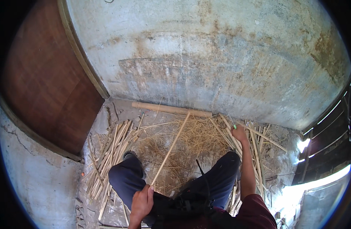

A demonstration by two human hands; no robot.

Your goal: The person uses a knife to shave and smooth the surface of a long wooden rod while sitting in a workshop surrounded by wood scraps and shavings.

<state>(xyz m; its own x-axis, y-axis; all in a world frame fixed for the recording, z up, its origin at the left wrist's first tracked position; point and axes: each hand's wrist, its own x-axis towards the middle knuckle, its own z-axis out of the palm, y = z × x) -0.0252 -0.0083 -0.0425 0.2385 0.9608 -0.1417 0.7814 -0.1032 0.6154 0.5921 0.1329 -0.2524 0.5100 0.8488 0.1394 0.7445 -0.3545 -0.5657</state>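
A long, thin bamboo stick (171, 149) slants up and away from my left hand (142, 203), which is closed round its near end. Its far tip reaches in front of a thick bamboo pole (171, 109) lying along the foot of the wall. Stretched out over the right side, my right hand (240, 133) is closed. A bright green end (234, 126) sticks out of that fist; the rest of what it grips is hidden. Beneath and beside the right hand lies a pile of bamboo sticks (256, 147).
Another heap of bamboo sticks (113, 152) lies left of my bent legs. Straw-like shavings (201, 135) cover the floor between my knees and the stained wall (206, 57). A brown door (49, 72) stands at the left, and dark slats (324, 141) let light in at the right.
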